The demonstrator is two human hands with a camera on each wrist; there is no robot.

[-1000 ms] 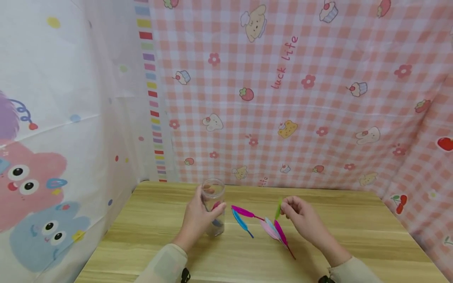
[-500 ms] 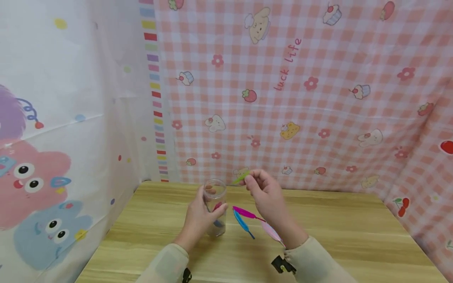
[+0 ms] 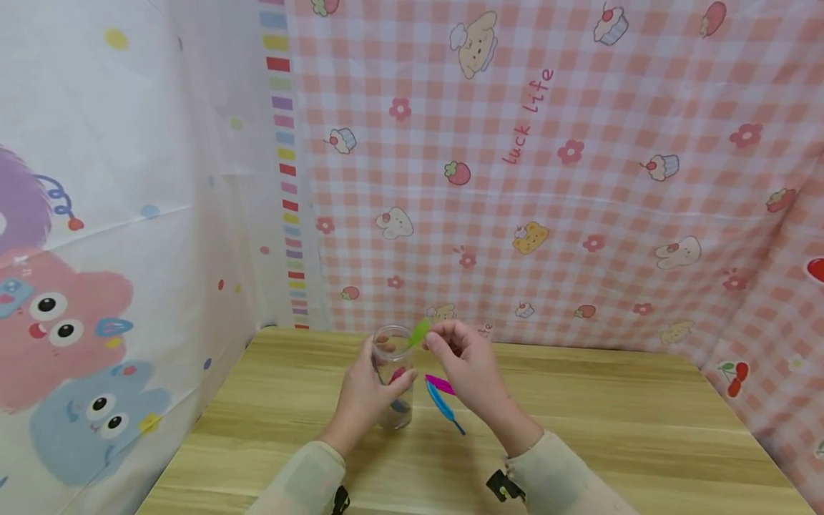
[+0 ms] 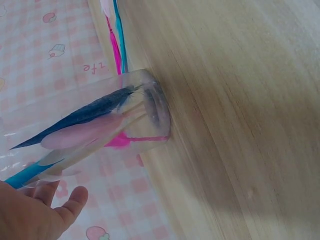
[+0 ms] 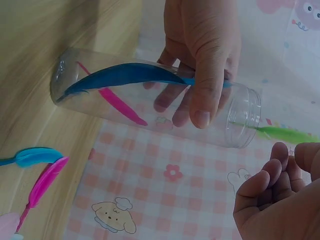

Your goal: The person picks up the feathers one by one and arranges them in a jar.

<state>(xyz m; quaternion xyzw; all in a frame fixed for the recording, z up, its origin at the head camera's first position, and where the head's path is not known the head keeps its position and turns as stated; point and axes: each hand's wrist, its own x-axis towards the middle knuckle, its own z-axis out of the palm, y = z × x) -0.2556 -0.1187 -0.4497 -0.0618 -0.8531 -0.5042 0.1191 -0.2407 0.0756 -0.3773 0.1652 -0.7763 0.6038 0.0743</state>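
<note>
My left hand (image 3: 362,397) grips a clear plastic jar (image 3: 400,416) standing upright on the table, its mouth uncovered. Inside it lean several feathers: a dark blue feather (image 5: 125,74), a magenta feather (image 5: 122,106) and a pale pink feather (image 4: 82,131) among them. With thumb and fingers, my right hand (image 3: 475,372) pinches a green feather (image 3: 420,332) near one end. The bare quill of that feather reaches into the jar's mouth in the right wrist view. Beside the jar lie a loose blue feather (image 3: 440,402) and another magenta feather (image 3: 440,385), partly behind my right hand.
A wooden table (image 3: 611,422) carries everything. A pale pink feather (image 5: 9,224) lies near the loose ones at the edge of the right wrist view. Behind the table hangs a pink checked cloth (image 3: 579,200); a white printed cloth (image 3: 212,179) hangs at the left.
My right hand has carried the green feather leftward from the loose feathers to the jar's mouth, and its quill has turned down into the opening. My left hand keeps its hold on the jar.
</note>
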